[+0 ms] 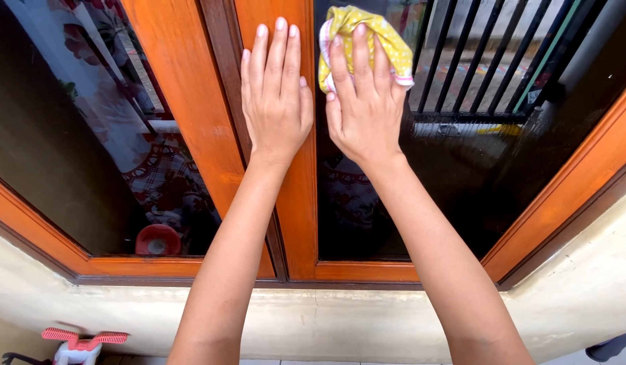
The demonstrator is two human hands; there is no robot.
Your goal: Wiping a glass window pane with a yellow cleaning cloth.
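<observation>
My left hand (276,91) lies flat, fingers together, against the orange wooden centre frame (296,196) of a window. Beside it, my right hand (364,101) presses a yellow cloth (370,30) with a pink-and-white edge onto the dark glass pane (475,169) of the right window leaf. The cloth is bunched under my fingers near the top of the pane. The two hands are almost touching.
The left glass pane (69,135) reflects patterned fabric and a red round object (157,240). Black metal bars (489,54) show in the right pane. A cream plastered sill (326,318) runs below the frame. A pink and white toy (80,341) stands at the bottom left.
</observation>
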